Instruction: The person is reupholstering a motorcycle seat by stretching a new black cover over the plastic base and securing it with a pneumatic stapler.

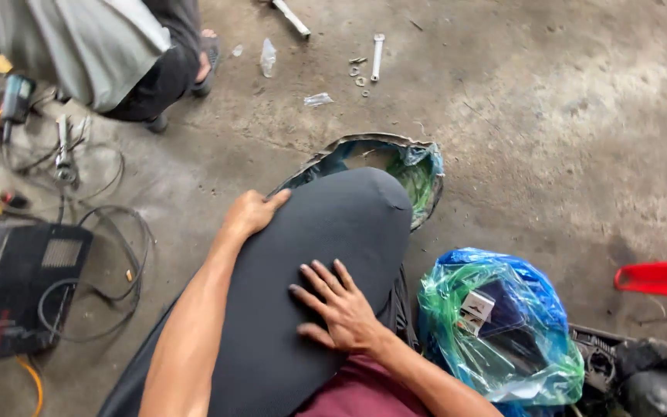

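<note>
Hands, left hand (250,214) and right hand (339,305), seemingly pressing black seat cover (310,232).

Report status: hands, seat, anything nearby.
Left hand flat on black seat edge, right hand spread on top. Both open. Plastic-wrapped part beside seat, another person ahead.

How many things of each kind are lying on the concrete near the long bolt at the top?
Long bolt: 1
Small washers and nuts: 4, as far as I can tell
Clear plastic scraps: 3
Total: 8
</note>
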